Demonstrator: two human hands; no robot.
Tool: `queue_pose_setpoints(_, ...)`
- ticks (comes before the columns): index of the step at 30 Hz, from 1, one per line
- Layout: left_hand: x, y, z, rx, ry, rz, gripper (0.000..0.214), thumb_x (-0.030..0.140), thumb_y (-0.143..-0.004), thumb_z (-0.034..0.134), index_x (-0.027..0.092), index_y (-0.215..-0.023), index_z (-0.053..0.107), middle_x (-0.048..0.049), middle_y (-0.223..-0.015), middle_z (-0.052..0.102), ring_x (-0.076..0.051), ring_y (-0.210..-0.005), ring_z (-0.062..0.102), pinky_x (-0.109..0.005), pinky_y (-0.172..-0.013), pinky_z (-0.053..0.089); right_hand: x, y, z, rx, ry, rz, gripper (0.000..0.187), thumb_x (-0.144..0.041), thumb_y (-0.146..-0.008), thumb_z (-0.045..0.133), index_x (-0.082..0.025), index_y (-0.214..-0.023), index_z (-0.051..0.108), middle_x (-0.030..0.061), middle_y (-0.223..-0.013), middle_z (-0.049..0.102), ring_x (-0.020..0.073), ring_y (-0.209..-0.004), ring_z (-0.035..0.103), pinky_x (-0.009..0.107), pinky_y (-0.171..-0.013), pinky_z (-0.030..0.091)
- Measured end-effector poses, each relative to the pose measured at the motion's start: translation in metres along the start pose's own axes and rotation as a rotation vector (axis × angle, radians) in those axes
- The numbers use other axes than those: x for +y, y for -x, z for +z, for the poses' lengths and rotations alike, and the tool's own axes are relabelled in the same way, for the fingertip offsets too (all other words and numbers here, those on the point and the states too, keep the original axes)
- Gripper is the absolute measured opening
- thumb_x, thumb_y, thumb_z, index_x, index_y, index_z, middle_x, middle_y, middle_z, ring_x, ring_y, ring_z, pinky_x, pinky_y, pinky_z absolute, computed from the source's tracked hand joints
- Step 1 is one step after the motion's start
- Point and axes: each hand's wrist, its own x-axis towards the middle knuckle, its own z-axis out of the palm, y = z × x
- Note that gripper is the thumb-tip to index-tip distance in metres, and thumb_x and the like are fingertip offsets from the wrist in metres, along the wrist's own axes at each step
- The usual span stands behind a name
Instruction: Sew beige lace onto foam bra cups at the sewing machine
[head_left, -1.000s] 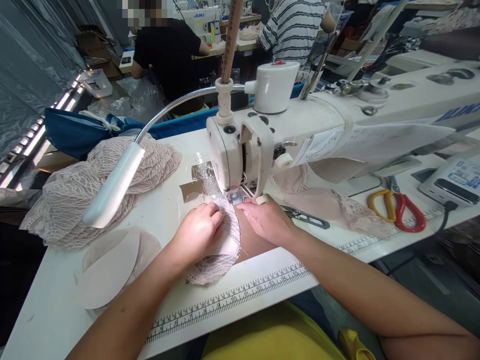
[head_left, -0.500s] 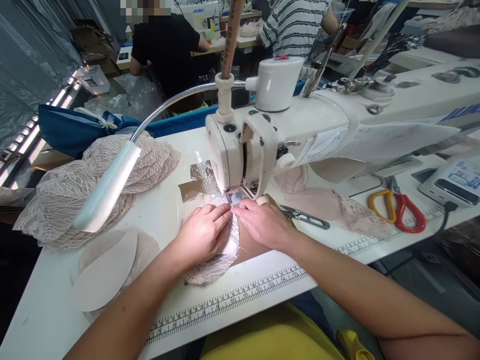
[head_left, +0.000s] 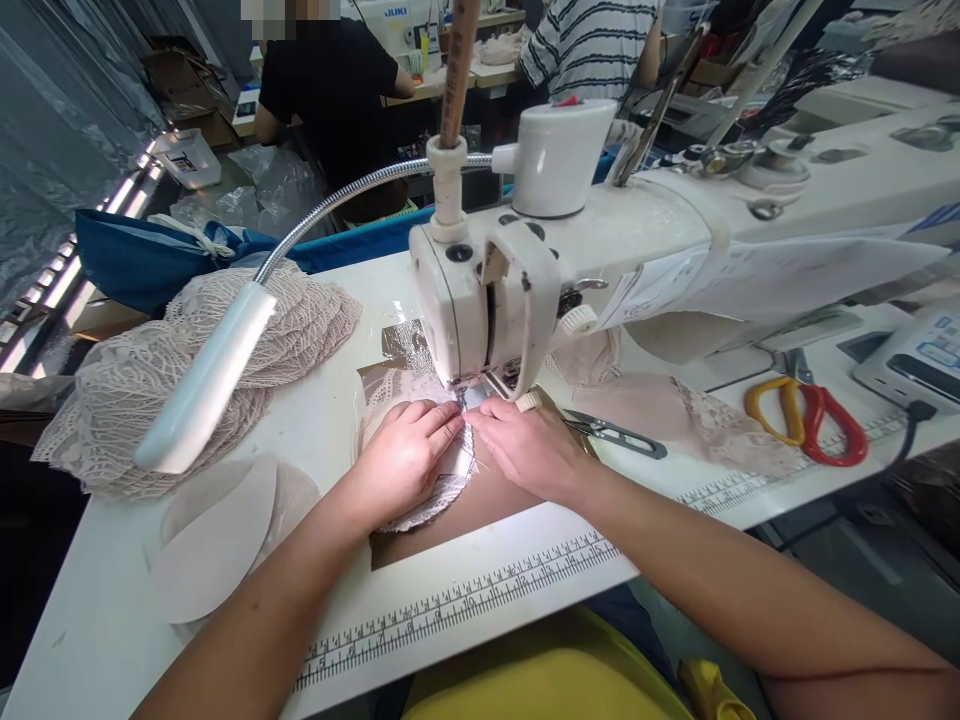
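Observation:
A pale pink lace piece (head_left: 442, 497) lies under the needle area of a white sewing machine (head_left: 454, 320), its rounded edge curving towards me. My left hand (head_left: 405, 450) rests flat on this lace, fingers stretched towards the presser foot (head_left: 463, 396). From the other side my right hand (head_left: 529, 445) has thumb and fingers closed at the lace edge, close to the left fingertips. The fingers partly hide the cloth by the needle. Just right of my right hand lie thread snips (head_left: 619, 435).
Stacked lace pieces (head_left: 150, 385) and smooth oval pieces (head_left: 217, 550) lie left. A lamp (head_left: 210, 375) on a bendy neck overhangs them. Scissors (head_left: 806, 420) and beige fabric (head_left: 652, 405) are on the right. A printed ruler (head_left: 465, 600) follows the table's front edge. Two people sit beyond.
The lace has slid away from me under the machine, baring more of the brown surface near the front. Both hands stay close to the needle, almost unmoved. The view has shifted slightly.

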Motion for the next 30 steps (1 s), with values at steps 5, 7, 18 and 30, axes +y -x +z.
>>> queue_pose_setpoints(5, -0.003, -0.002, 0.002, 0.026, 0.041, 0.002, 0.044, 0.01, -0.086, 0.048, 0.014, -0.129, 0.055, -0.0131, -0.132, 0.057, -0.028, -0.105, 0.054, -0.045, -0.087, 0.048, 0.0, 0.0, 0.001, 0.016, -0.007, 0.001, 0.025, -0.017, -0.09, 0.046, -0.018, -0.106, 0.066, 0.0046, -0.086, 0.064, 0.0158, -0.071, 0.05, 0.029, -0.06, 0.028)
queue_pose_setpoints(7, -0.004, -0.002, 0.003, 0.051, 0.053, 0.007, 0.042, 0.012, -0.088, 0.048, 0.015, -0.129, 0.055, -0.0129, -0.13, 0.058, -0.028, -0.105, 0.055, -0.045, -0.088, 0.047, 0.0, 0.0, 0.001, 0.024, -0.012, -0.001, 0.024, -0.017, -0.091, 0.045, -0.018, -0.104, 0.066, 0.0041, -0.084, 0.063, 0.0154, -0.069, 0.048, 0.029, -0.059, 0.027)
queue_pose_setpoints(18, -0.007, -0.003, 0.0, 0.073, 0.108, -0.007, 0.036, 0.015, -0.089, 0.048, 0.014, -0.124, 0.059, -0.0107, -0.128, 0.061, -0.028, -0.112, 0.054, -0.045, -0.092, 0.047, 0.006, 0.005, 0.0, 0.042, -0.112, -0.059, 0.023, -0.016, -0.09, 0.046, -0.017, -0.099, 0.067, 0.0039, -0.087, 0.062, 0.0133, -0.064, 0.043, 0.027, -0.058, 0.029)
queue_pose_setpoints(30, -0.012, -0.001, 0.004, 0.128, 0.089, -0.075, 0.033, 0.026, -0.094, 0.046, 0.018, -0.122, 0.061, -0.0108, -0.13, 0.06, -0.029, -0.116, 0.052, -0.047, -0.093, 0.046, 0.003, 0.001, 0.004, 0.054, -0.069, -0.019, 0.028, -0.017, -0.09, 0.047, -0.02, -0.11, 0.067, 0.0033, -0.087, 0.063, 0.0145, -0.069, 0.049, 0.027, -0.06, 0.032)
